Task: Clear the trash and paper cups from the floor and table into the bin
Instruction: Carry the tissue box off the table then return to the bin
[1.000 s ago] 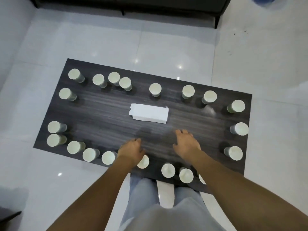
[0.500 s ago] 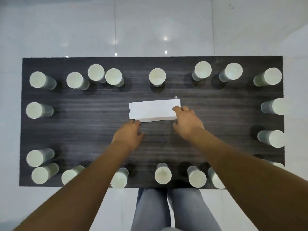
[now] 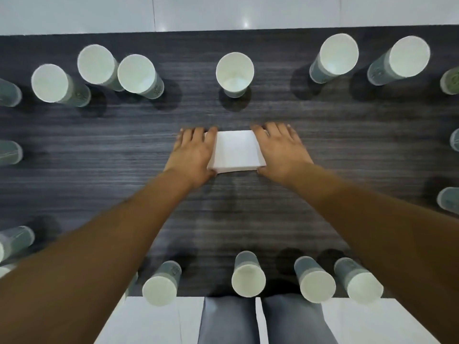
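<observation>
The dark wood-grain table (image 3: 347, 150) fills most of the head view. A white paper block (image 3: 236, 151) lies at its centre, flat on the surface.

The left hand (image 3: 192, 152) rests palm down on the left end of the paper block. Its fingers (image 3: 196, 134) lie straight and close together, pointing away from the person, and the thumb sits at the block's near left corner. The right hand (image 3: 282, 150) rests palm down on the right end in the same way. Its fingers (image 3: 273, 129) are straight and slightly spread, and the thumb meets the near right corner. Both hands touch the block. Whether the thumbs reach under its edge cannot be told.

Paper cups stand upright along the table edges. Along the far edge, a centre cup (image 3: 234, 73) stands just beyond the block, apart from it. A pair of cups (image 3: 119, 69) stands touching on the far left. Two more cups (image 3: 370, 59) stand on the far right. Along the near edge, a middle cup (image 3: 248, 276) stands above the person's grey trousers (image 3: 228, 321). Further cups are cut off at both side borders.

White floor tiles (image 3: 149, 321) show below the near table edge.
</observation>
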Demonstrator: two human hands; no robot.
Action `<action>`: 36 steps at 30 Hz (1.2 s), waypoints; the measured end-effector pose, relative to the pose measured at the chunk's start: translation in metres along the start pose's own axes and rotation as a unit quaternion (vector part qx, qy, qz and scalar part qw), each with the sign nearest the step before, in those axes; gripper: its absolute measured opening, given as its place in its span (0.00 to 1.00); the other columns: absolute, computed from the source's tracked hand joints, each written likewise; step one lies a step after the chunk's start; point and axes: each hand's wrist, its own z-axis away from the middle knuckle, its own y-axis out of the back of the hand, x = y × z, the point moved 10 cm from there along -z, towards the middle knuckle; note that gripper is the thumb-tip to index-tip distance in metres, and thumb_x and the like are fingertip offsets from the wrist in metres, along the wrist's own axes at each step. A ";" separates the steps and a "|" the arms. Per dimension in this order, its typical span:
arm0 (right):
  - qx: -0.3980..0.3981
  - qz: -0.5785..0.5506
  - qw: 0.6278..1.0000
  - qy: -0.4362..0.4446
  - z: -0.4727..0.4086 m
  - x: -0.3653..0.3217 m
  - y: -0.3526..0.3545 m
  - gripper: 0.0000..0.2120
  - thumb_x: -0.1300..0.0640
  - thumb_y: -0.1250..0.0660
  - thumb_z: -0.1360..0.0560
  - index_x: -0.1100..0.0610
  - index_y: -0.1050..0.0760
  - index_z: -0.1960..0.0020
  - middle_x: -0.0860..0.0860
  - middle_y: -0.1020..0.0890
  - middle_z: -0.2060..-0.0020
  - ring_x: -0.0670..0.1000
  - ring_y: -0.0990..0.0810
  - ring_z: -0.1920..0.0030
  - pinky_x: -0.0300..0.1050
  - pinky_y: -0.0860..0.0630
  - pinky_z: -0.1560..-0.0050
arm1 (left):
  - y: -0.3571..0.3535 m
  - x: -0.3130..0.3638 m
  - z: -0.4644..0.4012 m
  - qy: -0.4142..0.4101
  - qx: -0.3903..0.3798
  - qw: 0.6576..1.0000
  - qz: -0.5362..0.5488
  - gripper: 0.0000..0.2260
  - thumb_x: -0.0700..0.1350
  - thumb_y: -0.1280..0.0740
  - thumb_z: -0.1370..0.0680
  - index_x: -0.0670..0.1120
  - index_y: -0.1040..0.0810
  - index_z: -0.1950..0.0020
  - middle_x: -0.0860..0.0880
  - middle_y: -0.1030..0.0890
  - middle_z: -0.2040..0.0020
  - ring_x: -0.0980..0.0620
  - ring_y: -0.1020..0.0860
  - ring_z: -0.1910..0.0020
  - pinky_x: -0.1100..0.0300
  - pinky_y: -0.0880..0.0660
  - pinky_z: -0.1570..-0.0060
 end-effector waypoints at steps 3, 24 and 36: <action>0.009 0.021 1.000 0.012 0.014 -0.004 -0.007 0.42 0.54 0.26 0.31 0.55 0.46 0.25 0.57 0.35 0.32 0.58 0.38 0.30 0.55 0.49 0.25 | -0.004 0.011 0.012 -0.027 0.007 0.999 -0.028 0.39 0.54 0.26 0.31 0.44 0.42 0.28 0.42 0.33 0.35 0.41 0.35 0.35 0.47 0.37 0.33; 0.099 -0.064 0.989 -0.094 0.300 -0.006 0.053 0.40 0.47 0.27 0.32 0.57 0.42 0.27 0.55 0.32 0.35 0.58 0.33 0.35 0.54 0.37 0.32 | 0.091 0.166 0.216 -0.169 0.015 0.973 -0.160 0.36 0.49 0.27 0.31 0.40 0.40 0.30 0.39 0.32 0.36 0.37 0.35 0.35 0.45 0.49 0.26; 0.205 -0.169 0.916 -0.300 0.619 0.118 -0.038 0.41 0.47 0.23 0.36 0.53 0.38 0.29 0.52 0.28 0.36 0.56 0.30 0.37 0.51 0.34 0.34 | 0.032 0.464 0.374 -0.357 0.057 0.887 -0.286 0.34 0.51 0.32 0.27 0.42 0.44 0.27 0.42 0.34 0.32 0.42 0.35 0.33 0.48 0.48 0.26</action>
